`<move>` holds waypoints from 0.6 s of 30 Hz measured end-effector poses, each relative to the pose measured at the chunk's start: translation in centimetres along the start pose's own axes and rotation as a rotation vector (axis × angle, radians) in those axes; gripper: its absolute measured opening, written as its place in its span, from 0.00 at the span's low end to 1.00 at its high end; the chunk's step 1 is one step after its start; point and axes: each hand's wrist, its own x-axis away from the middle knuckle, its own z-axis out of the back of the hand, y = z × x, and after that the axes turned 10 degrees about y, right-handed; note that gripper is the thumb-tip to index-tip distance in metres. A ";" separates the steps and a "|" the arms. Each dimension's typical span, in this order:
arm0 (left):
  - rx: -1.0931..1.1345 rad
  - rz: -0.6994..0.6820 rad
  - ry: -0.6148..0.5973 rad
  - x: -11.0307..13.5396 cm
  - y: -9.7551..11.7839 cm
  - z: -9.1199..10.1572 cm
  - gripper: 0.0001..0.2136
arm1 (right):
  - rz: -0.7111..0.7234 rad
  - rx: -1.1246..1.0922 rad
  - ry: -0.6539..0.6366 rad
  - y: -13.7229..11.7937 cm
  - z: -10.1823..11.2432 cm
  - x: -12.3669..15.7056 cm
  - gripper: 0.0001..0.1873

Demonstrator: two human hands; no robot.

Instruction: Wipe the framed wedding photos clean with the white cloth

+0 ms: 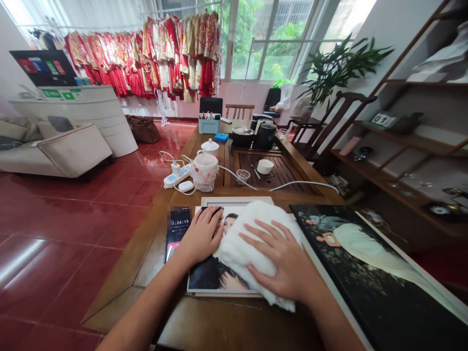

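Note:
A portrait photo panel (204, 275) with a pale edge lies flat on the wooden table, showing a dark-haired person. My left hand (203, 236) rests palm down on its upper left part, fingers stretched out and slightly apart. Over the right part of the panel is a fluffy white cloth (252, 219), bunched up and hanging past the lower edge. My right hand (276, 258) presses on top of this cloth with its fingers spread. The cloth hides much of the portrait. Just left of the panel lies a phone (177, 231) with a lit timer screen.
A large dark wedding photo panel (365, 263) lies at the right. Beyond are a mug (205, 170), a power strip (177, 174), a small white cup (265, 166) on a tea tray (292, 170), and a cable (307, 184). Racks of red costumes (175, 53) stand behind.

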 end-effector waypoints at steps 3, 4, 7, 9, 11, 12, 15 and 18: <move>-0.007 -0.004 -0.008 0.0 -0.1 0.0 0.18 | 0.112 -0.080 -0.057 -1.2 0.0 -0.5 0.35; -0.011 -0.002 -0.013 0.0 -0.1 0.0 0.18 | 0.126 -0.094 -0.062 -1.3 0.0 -0.6 0.35; -0.021 0.010 -0.022 0.0 0.0 0.0 0.18 | 0.060 -0.062 -0.021 -0.5 -0.3 -0.3 0.33; -0.020 0.011 -0.019 0.0 0.0 0.1 0.19 | -0.035 0.005 0.031 0.6 -0.4 0.1 0.31; -0.016 0.006 -0.018 0.0 0.0 0.1 0.19 | -0.112 0.065 0.076 1.6 -0.5 0.5 0.29; -0.014 0.004 -0.016 0.0 0.0 0.0 0.19 | -0.129 0.083 0.091 1.9 -0.4 0.6 0.29; -0.009 0.011 -0.012 0.0 0.0 0.0 0.19 | -0.080 0.065 0.086 1.6 -0.1 0.7 0.29; -0.005 0.009 0.003 0.1 0.0 0.0 0.19 | 0.058 -0.023 0.015 0.2 0.3 0.2 0.32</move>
